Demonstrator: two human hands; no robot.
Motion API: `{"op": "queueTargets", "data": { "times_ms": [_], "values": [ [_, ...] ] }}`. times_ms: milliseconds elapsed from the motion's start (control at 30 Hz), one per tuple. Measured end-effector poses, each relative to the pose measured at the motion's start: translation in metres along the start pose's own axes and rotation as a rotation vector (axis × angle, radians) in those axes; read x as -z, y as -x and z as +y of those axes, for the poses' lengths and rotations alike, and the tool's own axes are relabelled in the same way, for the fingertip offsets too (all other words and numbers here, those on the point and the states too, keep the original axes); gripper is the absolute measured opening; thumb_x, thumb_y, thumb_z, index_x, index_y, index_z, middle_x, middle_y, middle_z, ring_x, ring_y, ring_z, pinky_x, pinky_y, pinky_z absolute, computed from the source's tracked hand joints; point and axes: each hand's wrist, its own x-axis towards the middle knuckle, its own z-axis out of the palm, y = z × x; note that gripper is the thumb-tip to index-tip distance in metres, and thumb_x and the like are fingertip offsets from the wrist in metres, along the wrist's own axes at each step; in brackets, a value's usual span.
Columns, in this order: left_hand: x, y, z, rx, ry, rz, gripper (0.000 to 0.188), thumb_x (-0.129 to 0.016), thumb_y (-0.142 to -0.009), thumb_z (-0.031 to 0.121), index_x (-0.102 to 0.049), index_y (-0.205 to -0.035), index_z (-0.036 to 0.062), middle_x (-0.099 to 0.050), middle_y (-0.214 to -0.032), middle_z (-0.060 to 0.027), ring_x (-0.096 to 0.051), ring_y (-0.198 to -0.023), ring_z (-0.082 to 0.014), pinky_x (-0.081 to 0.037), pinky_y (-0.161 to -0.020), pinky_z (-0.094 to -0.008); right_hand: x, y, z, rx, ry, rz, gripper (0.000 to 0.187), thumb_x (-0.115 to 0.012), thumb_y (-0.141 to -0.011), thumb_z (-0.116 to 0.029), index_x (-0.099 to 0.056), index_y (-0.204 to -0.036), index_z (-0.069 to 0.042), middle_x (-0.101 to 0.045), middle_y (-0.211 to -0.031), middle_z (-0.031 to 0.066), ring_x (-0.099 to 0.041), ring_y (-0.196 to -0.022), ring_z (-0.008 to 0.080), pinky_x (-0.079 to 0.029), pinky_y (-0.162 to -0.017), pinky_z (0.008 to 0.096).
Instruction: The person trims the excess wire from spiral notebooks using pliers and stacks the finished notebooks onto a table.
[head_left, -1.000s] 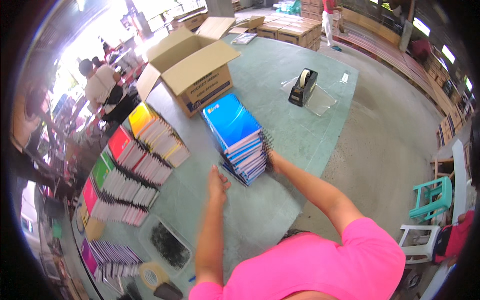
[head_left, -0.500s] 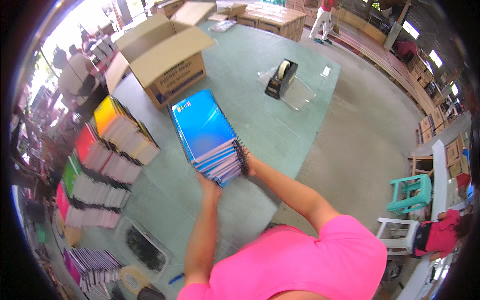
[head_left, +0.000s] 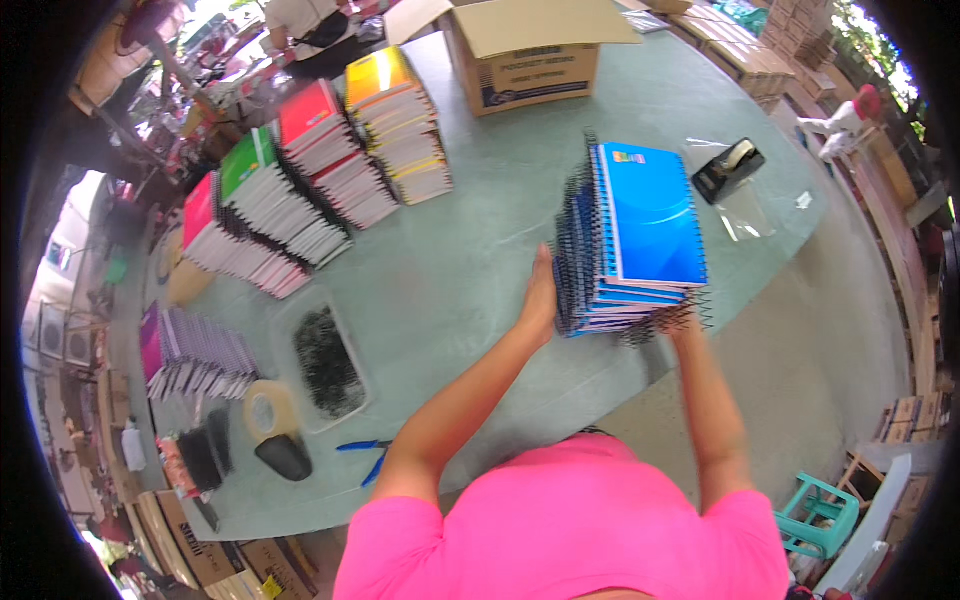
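Note:
A tall stack of blue spiral notebooks (head_left: 655,215) stands between my two hands, with black wire coils bristling along its left side and lower edge. My left hand (head_left: 540,298) is pressed along the stack's left side, its fingers partly behind the coils. Low on the right, my right hand (head_left: 684,320) grips the stack's near end; coils and covers hide most of its fingers. Whether the stack rests on the green table (head_left: 470,300) or is slightly raised, I cannot tell.
Yellow (head_left: 395,115), red (head_left: 335,150), green (head_left: 285,200) and pink notebook stacks (head_left: 240,245) line the far left. An open carton (head_left: 540,75) and a tape dispenser (head_left: 728,172) stand farther back. Purple notebooks (head_left: 200,350), a plastic tray (head_left: 364,392) and blue-handled pliers (head_left: 358,445) lie nearer.
My view has swung to the left. The blue stack, still between my hands, now appears farther right and turned, with its coils facing my left hand.

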Motion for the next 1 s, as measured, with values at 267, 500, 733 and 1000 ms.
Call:
{"op": "queueTargets", "data": {
  "times_ms": [267,500,733,1000],
  "values": [
    [-0.062,0.061,0.141,-0.035,-0.107,-0.296,0.086,-0.032,-0.076,0.072,-0.02,-0.136,0.0117,-0.023,-0.136,-0.0202,-0.026,-0.124,-0.031,-0.026,-0.097,-0.0482,-0.099,0.036,-0.125,-0.355,0.105,-0.409,0.098,-0.038,-0.069,-0.076,-0.035,-0.126,0.003,-0.044,-0.125,0.0184,-0.047,-0.11,0.0283,-0.036,-0.095,0.0413],
    [-0.086,0.041,0.129,-0.016,-0.133,-0.356,0.098,-0.045,-0.076,0.063,0.01,-0.137,0.0102,-0.017,-0.138,-0.0203,-0.031,-0.123,-0.0325,-0.038,-0.092,-0.042,-0.118,0.034,-0.125,-0.251,0.224,-0.341,0.073,-0.056,-0.075,-0.055,-0.04,-0.123,-0.002,-0.048,-0.12,0.0171,-0.052,-0.104,0.0269,-0.042,-0.09,0.0399],
    [-0.096,0.056,0.136,-0.152,-0.347,-0.397,0.096,-0.054,-0.078,0.049,0.008,-0.137,0.0045,-0.02,-0.136,-0.0238,-0.036,-0.118,-0.0341,-0.039,-0.091,-0.0392,-0.119,0.038,-0.134,-0.266,0.252,-0.301,0.067,-0.06,-0.076,-0.044,-0.039,-0.121,0.0,-0.054,-0.11,0.0176,-0.059,-0.092,0.0251,-0.049,-0.081,0.0372],
    [-0.092,0.042,0.127,-0.174,-0.374,-0.307,0.085,-0.054,-0.077,0.047,-0.012,-0.136,0.0021,-0.022,-0.129,-0.0247,-0.033,-0.119,-0.0354,-0.035,-0.094,-0.0435,-0.115,0.04,-0.132,-0.193,0.464,-0.243,0.076,-0.06,-0.073,-0.051,-0.037,-0.124,0.0,-0.051,-0.115,0.0186,-0.058,-0.095,0.0252,-0.048,-0.083,0.0361]
  ]
}}
